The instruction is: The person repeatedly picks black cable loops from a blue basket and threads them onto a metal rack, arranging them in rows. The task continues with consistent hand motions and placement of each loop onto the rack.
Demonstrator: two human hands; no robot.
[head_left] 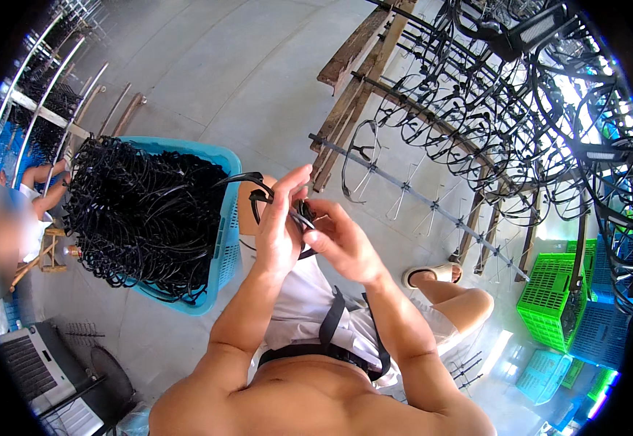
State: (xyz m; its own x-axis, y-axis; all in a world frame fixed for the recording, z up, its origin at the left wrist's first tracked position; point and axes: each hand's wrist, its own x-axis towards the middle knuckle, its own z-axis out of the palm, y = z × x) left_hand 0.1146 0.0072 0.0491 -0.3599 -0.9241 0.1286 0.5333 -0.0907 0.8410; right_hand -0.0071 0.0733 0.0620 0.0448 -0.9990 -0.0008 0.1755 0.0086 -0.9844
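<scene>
In front of my lap, both hands are around a thin black curved frame (262, 195), which looks like an eyeglass frame. My left hand (280, 236) has its fingers pointing up, with the frame against its palm and fingers. From the other side, my right hand (345, 243) closes its bent fingers and thumb on the frame. Much of it is hidden between the hands; one curved arm sticks out to the left. Just left of my hands stands a light-blue plastic basket (231, 211), heaped with similar black frames (142, 211).
A rack of metal rods and wooden bars (404, 185) on the right carries many hanging black frames. Green crates (549, 298) and blue crates (600, 330) stand beyond it. At far left sits another person (37, 211). A grey machine with a grille (33, 367) stands lower left.
</scene>
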